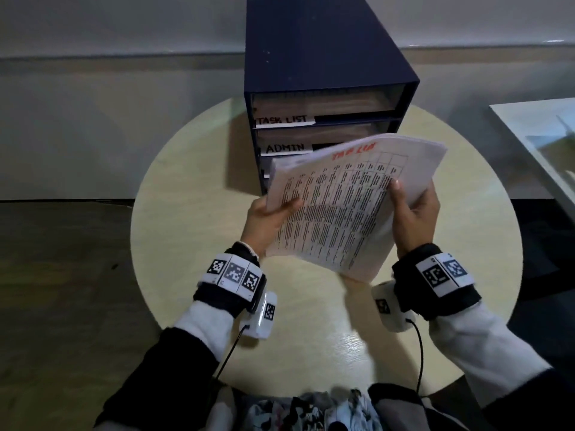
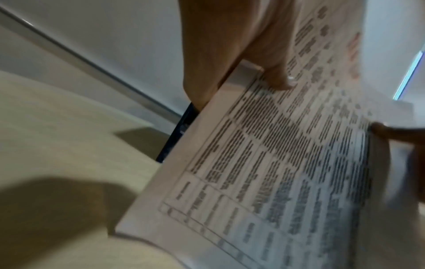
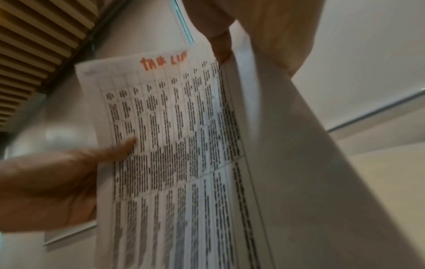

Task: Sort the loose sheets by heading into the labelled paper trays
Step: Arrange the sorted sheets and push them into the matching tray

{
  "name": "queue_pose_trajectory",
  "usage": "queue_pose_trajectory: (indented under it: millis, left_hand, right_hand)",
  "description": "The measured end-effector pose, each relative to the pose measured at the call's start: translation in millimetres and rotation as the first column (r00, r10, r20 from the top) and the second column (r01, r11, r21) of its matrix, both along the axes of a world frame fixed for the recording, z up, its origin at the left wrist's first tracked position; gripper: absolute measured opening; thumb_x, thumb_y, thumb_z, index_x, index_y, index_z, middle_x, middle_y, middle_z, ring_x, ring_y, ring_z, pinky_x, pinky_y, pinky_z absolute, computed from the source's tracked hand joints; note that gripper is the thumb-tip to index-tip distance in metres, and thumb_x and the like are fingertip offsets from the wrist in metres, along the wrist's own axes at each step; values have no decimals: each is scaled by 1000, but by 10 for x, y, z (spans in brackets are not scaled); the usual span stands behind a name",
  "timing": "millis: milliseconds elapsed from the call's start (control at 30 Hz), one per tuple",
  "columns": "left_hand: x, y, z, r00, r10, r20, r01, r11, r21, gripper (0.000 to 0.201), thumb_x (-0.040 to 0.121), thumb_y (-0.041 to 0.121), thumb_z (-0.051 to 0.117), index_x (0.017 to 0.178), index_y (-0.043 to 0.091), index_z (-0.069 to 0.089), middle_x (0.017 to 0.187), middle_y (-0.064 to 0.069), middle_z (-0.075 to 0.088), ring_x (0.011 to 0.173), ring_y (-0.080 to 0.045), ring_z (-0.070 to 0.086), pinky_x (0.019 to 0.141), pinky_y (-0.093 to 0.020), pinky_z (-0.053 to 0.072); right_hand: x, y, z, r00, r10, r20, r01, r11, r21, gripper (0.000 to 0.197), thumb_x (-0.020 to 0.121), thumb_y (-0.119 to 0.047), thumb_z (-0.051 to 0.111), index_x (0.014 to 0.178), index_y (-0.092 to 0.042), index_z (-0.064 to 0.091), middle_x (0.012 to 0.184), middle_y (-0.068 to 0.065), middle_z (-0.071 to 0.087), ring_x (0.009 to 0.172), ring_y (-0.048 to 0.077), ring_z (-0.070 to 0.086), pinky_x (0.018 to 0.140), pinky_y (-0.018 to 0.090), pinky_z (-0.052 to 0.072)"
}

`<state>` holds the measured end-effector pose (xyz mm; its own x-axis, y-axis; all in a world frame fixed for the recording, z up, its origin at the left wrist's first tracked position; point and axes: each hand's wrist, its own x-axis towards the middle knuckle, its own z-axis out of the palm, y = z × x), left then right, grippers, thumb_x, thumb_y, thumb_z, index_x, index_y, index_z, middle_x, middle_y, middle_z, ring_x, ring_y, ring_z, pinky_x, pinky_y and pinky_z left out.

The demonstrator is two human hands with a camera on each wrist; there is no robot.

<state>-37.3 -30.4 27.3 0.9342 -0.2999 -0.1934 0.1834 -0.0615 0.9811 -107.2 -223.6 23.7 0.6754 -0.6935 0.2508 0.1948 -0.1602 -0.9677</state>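
Note:
I hold a stack of printed sheets [image 1: 339, 206] tilted in the air above the round table. Its top sheet carries a table of text and a red handwritten heading reading "TASK LIST" [image 3: 164, 61]. My left hand [image 1: 267, 217] grips the stack's left edge, thumb on top [image 2: 279, 80]. My right hand [image 1: 410, 213] pinches the right edge of the top sheet [image 3: 161, 145], thumb over the print. Behind the stack stands a dark blue tray cabinet [image 1: 323, 73] with tray labels "TASK LIST" [image 1: 284, 120] and "ADMIN" [image 1: 285, 147]. The lower trays are hidden by the stack.
The pale round table [image 1: 193, 213] has bare surface to the left and in front of the cabinet. A white table edge [image 1: 535, 144] juts in at the right. A grey wall with a rail runs behind. Patterned fabric [image 1: 311, 412] lies at the near edge.

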Motion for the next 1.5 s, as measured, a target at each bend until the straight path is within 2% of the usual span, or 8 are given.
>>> queue_pose_trajectory:
  millis: [67,433,533,667,900,1067,1400,1500]
  left_hand:
    - [31,-23,-44,1000,28,1,-28,993,114,44,81,43,65,107,8,62,105,-7,68,98,-21,64,93,-42,50]
    - [450,-209,331,981,105,-162,-97,994,54,39,93,27,54,127,8,52,126,2,56,117,-14,49,108,-33,30]
    - [698,-237,417,975,110,-191,-99,993,69,62,84,41,60,135,8,44,139,-7,49,127,-25,45,111,-47,31]
    - [1252,-262,272,956,97,-279,-66,991,116,69,83,39,59,139,4,37,144,-16,42,129,-34,43,107,-53,34]
    - [971,-250,800,978,-74,-195,93,992,89,33,95,6,44,124,-7,51,128,-18,57,116,-34,57,92,-43,51]
    - [922,-165,765,978,-35,-205,36,999,3,25,99,4,35,119,1,48,101,-8,63,81,-18,67,56,-21,56]
    - [1135,-182,807,984,-58,-171,94,974,207,28,98,-1,22,87,-1,48,77,-7,61,42,-4,61,45,-13,48]
    - [1168,-200,814,991,-89,-100,114,952,284,18,98,0,28,102,1,46,73,-8,59,39,-5,58,40,-13,44]
  right_hand:
    - [80,-70,43,998,-24,-53,19,995,-98,12,82,-21,53,90,-16,45,78,-9,51,63,-15,51,57,5,39]
    - [73,-328,-25,890,262,-373,-259,964,60,8,89,-6,55,93,-13,53,94,11,61,87,22,54,68,29,45]
    - [-155,-327,-60,839,426,-338,-349,899,265,16,79,-30,69,89,-20,61,85,23,63,71,33,55,65,41,45]
    - [-226,-378,125,809,522,-268,-416,832,366,14,94,-2,42,94,-12,53,68,1,70,33,18,52,41,22,46]
    - [239,-405,582,909,370,-191,-250,853,459,21,96,4,35,85,-6,50,80,16,59,30,13,47,41,20,46]
    - [786,-396,762,933,329,-144,-208,821,532,20,95,5,31,94,0,50,86,16,56,48,20,48,42,19,44]
    - [1396,-242,819,944,140,-299,-14,922,387,33,93,7,31,67,-13,31,64,5,34,52,20,53,51,17,37]
    - [1446,-263,754,971,76,-226,30,901,432,15,92,10,35,98,-2,43,72,5,42,43,13,58,51,22,52]
